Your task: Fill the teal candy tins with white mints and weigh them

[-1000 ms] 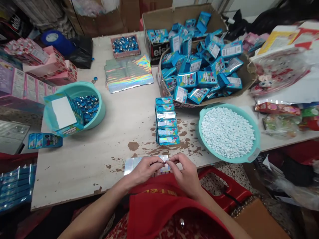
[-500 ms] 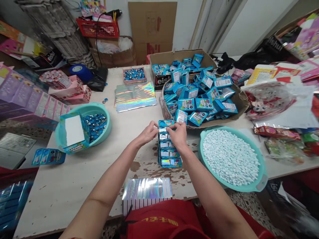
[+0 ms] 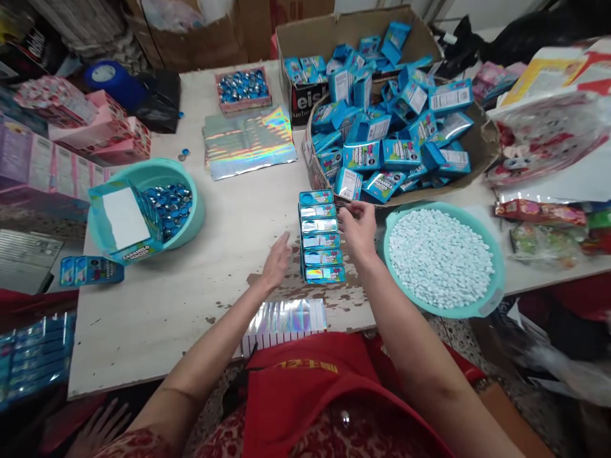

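Observation:
A column of several blue packs (image 3: 321, 242) with shiny strips across them lies on the table in front of me. My left hand (image 3: 278, 259) is just left of the column, apart from it, fingers extended and holding nothing. On the right side, my right hand (image 3: 358, 228) is beside the upper packs with its thumb and fingertips pinched together; what they hold, if anything, is too small to make out. Silvery holographic strips (image 3: 289, 316) lie near the table's front edge.
A teal basin of pale candies (image 3: 439, 257) stands at right, below a carton of blue packs (image 3: 396, 152). On the left, another teal basin (image 3: 196, 216) holds blue metallic pieces and a card stack. Behind are holographic sheets (image 3: 251, 143) and a small pink box (image 3: 244, 105).
Both hands have come away from the top of the column, the left toward me and the right to the side. My left fingers have opened. The view has tilted down.

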Available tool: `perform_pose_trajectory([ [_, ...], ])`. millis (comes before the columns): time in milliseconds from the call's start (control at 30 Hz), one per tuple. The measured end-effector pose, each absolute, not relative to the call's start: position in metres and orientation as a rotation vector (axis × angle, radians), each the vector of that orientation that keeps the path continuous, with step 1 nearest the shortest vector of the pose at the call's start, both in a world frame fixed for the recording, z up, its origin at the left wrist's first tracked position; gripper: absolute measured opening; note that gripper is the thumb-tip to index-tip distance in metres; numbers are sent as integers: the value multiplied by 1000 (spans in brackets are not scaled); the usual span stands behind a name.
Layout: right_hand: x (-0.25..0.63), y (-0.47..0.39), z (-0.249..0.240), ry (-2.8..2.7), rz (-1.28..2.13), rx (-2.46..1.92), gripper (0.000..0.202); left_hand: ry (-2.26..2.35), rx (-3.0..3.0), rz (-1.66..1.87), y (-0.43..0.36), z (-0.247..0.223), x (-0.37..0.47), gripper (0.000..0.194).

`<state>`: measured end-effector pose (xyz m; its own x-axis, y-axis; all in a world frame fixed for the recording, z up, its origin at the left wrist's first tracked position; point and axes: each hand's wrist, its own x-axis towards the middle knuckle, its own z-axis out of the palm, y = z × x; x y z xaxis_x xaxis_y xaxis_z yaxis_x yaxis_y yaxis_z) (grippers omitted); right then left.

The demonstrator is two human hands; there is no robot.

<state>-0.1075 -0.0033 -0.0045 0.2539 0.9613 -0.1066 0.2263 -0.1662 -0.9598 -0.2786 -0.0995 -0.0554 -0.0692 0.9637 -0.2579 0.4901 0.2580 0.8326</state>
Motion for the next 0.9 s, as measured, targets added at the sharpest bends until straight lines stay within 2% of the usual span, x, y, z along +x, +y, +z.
perform_pose_trajectory([
  [67,-91,-47,-22,-1073,1081,-1596,31,1793,1399,400,-128,-66,-287,55],
  [200,-71,-148,-76,-1242,1206,-1912,27,1617,1632,-96,-168,-82,-278,36],
  [333,-73,-192,-116,-1330,1299,-1925,23,1512,1626,-165,-172,-87,-265,29],
  [467,-78,-190,-118,-1418,1416,-1854,17,1427,1530,-142,-167,-87,-270,19],
  [567,-82,-188,-103,-1651,1252,-1796,26,1412,1499,-83,-168,-87,-273,20],
  [733,-86,-193,-86,-2549,703,-1459,31,1470,1443,-43,-171,-88,-270,20],
  [900,-79,-196,-90,-2794,575,-1148,33,1497,1431,-23,-170,-87,-268,19],
])
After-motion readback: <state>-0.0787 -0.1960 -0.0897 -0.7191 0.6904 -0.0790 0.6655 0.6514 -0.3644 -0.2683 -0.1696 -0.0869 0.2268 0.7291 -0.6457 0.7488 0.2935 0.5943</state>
